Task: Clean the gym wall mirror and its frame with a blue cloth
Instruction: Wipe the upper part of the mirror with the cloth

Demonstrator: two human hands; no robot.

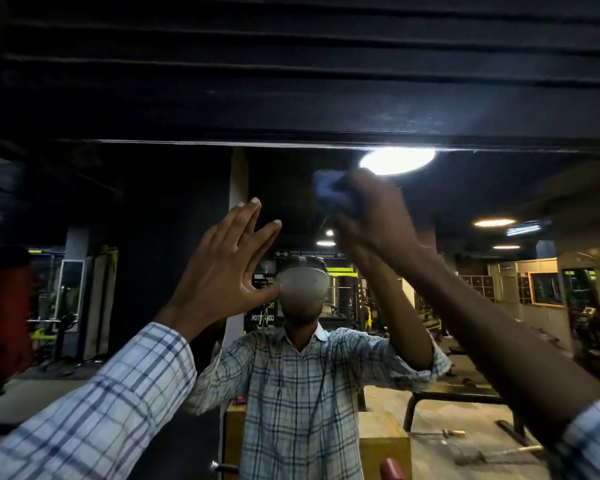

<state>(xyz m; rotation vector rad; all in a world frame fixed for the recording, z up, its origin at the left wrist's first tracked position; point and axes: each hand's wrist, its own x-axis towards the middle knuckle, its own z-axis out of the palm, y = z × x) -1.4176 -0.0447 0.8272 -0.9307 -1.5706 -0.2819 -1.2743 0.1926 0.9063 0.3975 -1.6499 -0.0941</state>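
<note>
Checked sleeve [101,393] raised, left grip [222,268] splays released; right grip [378,220] clenches a bunched blue cloth [326,194] against the mirror [153,202].

A folded blue cloth [329,192] sits high on the large gym wall mirror [153,220], just under the dark ribbed frame [291,98] along its top. The right hand [378,216] grips it from the right, and the left hand [222,268] is spread lower and to its left, before the glass.

The left sleeve [111,403] and right sleeve [594,434] are white, blue-checked plaid.
</note>
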